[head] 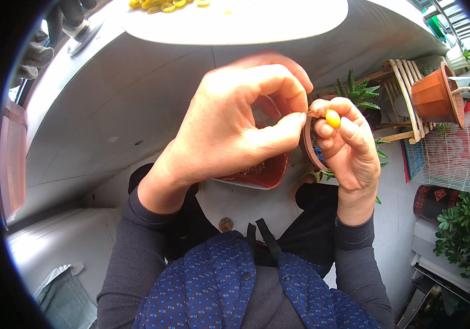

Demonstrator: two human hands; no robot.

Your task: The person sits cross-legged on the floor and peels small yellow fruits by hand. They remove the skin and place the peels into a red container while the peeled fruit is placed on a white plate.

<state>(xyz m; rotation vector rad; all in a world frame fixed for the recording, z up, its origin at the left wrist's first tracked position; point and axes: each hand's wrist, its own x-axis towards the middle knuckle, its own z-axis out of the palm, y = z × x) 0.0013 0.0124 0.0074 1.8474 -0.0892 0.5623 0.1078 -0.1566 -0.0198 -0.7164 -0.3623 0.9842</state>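
Note:
Between the fingers of my right hand (348, 144) is a small smooth yellow fruit (333, 118), oval in shape. A crumpled brown papery bit, like a dried husk (317, 110), shows beside the fruit. My left hand (243, 119) pinches the thin end of this bit between thumb and forefinger. Both hands are raised in front of my lap. Partly hidden under my left hand is a red container (274, 174) with small brownish bits in it. Beyond my hands, yellow fruit pieces (165, 5), some apparently cut, lie on a white board (239, 26).
Close to my right hand stands a round planter (309, 144). Further right are an aloe-like plant (356, 90), a wooden slatted stand (407, 98), a terracotta-coloured pot (432, 98) and a white wire rack or cage (453, 160). Grey gloves (37, 55) hang at the upper left.

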